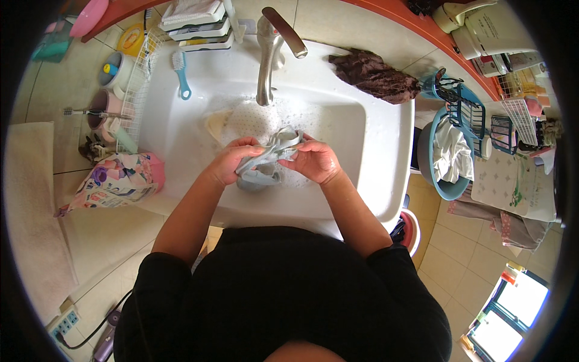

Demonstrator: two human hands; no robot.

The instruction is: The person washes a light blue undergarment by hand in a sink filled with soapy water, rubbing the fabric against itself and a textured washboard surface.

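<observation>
A wet, light grey-blue cloth garment [260, 175] is bunched between my two hands over the white sink [389, 181]. My left hand [235, 159] grips its left side, and my right hand [315, 158] pinches its right side near a twisted band. Part of the garment hangs down to the soapy water. Behind it, a white dotted piece of fabric [253, 118] and a cream-coloured piece [219, 126] lie in suds. The metal faucet [267, 59] stands above them, its handle tilted to the right.
A blue-handled brush [182, 76] and a dark brown cloth [375, 77] lie on the sink's rim. Left are a wire rack with cups [116, 74] and a printed plastic bag [122, 181]. A blue basin [427, 156] holding white fabric [452, 151] stands at the right.
</observation>
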